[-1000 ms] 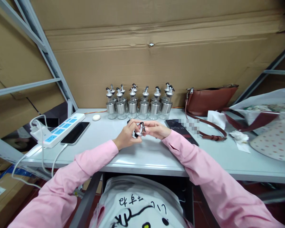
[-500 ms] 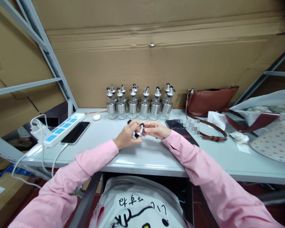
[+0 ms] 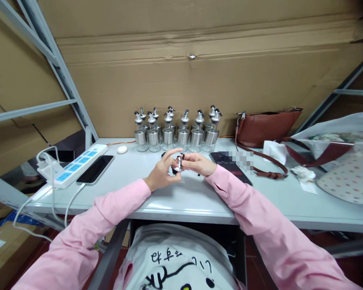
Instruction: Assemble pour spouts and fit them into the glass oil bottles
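Over the middle of the white table, both my hands are on a small pour spout, silver with black parts, like the tops on the bottles behind. My left hand grips its lower side between thumb and fingers, the index finger raised and stretched out above it. My right hand pinches the spout's upper right side. Fingers cover part of the spout. Behind my hands stand several glass oil bottles with steel sleeves and silver spouts with black flaps. A small dark piece lies on the table just below my right hand.
On the left lie a power strip with plugs and a phone on a cable. A dark phone lies right of my hands. Farther right are a brown handbag, crumpled tissue and a dotted bag. Cardboard walls the back.
The spout has turned more upright between my hands. My left index finger has lifted and straightened away from it. My right hand stays almost where it was.
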Action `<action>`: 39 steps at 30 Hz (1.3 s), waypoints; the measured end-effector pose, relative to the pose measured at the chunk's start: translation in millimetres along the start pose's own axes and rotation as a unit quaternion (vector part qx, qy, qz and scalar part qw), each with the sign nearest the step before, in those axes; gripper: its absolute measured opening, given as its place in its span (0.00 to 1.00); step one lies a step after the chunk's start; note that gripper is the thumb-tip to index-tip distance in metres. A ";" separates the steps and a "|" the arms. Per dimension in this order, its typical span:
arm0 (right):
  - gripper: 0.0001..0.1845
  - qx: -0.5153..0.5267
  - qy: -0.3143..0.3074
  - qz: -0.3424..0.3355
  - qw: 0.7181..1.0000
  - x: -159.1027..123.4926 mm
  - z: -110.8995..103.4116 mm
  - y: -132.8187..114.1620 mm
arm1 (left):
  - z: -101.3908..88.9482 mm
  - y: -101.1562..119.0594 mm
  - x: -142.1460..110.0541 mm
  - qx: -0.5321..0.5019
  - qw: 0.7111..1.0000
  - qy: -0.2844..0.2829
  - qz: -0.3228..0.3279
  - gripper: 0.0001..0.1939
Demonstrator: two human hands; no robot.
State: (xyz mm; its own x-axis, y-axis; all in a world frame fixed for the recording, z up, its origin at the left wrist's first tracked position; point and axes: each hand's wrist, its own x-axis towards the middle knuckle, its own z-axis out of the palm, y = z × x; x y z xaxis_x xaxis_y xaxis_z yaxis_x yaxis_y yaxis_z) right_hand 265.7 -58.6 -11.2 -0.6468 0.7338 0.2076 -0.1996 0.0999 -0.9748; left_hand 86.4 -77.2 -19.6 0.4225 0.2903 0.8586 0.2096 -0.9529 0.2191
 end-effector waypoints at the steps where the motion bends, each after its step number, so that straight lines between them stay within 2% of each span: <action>1: 0.19 -0.010 0.002 0.001 1.000 0.7 -0.4 0.9 | 0.2 0.1 0.5 -0.007 1.000 -0.003 0.003 0.11; 4: 0.18 -0.013 0.005 0.008 1.000 1.4 -0.1 1.1 | 0.0 -0.9 1.1 -0.014 1.000 -0.011 -0.001 0.11; 11: 0.16 0.081 0.006 0.033 0.996 -1.4 4.7 -3.7 | 0.5 -6.5 0.2 0.061 0.998 -0.012 0.010 0.11; 16: 0.13 0.130 0.048 0.031 0.990 -1.0 7.3 -4.7 | -0.5 -12.4 3.0 0.079 0.995 -0.063 0.012 0.11; 20: 0.10 0.201 0.113 0.015 0.973 -0.7 10.3 -12.9 | -8.2 -14.5 13.2 0.130 0.980 -0.131 0.078 0.15; 22: 0.11 0.223 0.133 0.022 0.965 -0.5 10.5 -16.9 | -11.3 -16.2 24.7 0.167 0.970 -0.140 0.104 0.15; 24: 0.12 0.227 0.144 0.032 0.963 0.0 9.5 -19.0 | -11.9 -20.5 43.0 0.198 0.967 -0.123 0.099 0.12; 26: 0.14 0.216 0.164 0.027 0.962 0.6 7.1 -19.3 | -10.1 -29.1 68.1 0.223 0.970 -0.084 0.051 0.10; 28: 0.18 0.203 0.193 0.014 0.960 0.9 3.6 -18.6 | -7.3 -42.7 97.6 0.237 0.970 -0.045 -0.023 0.14; 30: 0.21 0.200 0.217 0.004 0.956 0.5 -0.5 -18.2 | -5.8 -60.0 127.7 0.273 0.957 -0.025 -0.096 0.17; 32: 0.22 0.202 0.229 -0.002 0.952 -0.7 -4.3 -18.6 | -6.5 -78.4 154.1 0.366 0.915 -0.073 -0.153 0.18; 34: 0.21 0.198 0.234 -0.012 0.952 -1.9 -6.6 -19.5 | -8.4 -94.5 173.5 0.432 0.862 -0.193 -0.180 0.17; 37: 0.20 0.184 0.242 -0.027 0.952 -2.2 -6.2 -20.9 | -9.4 -109.7 188.3 0.423 0.846 -0.285 -0.153 0.16; 39: 0.19 0.183 0.246 -0.035 0.951 -1.3 -4.2 -21.6 | -7.8 -113.8 191.9 0.418 0.836 -0.327 -0.140 0.14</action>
State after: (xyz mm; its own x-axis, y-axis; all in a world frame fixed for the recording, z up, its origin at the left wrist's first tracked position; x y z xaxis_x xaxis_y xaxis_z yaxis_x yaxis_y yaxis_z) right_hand 274.0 -58.8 9.3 -0.2170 0.9689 0.1190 -0.5303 -0.0146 -0.8477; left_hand 136.7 86.3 123.8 0.5888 0.7374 0.3309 0.8079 -0.5259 -0.2659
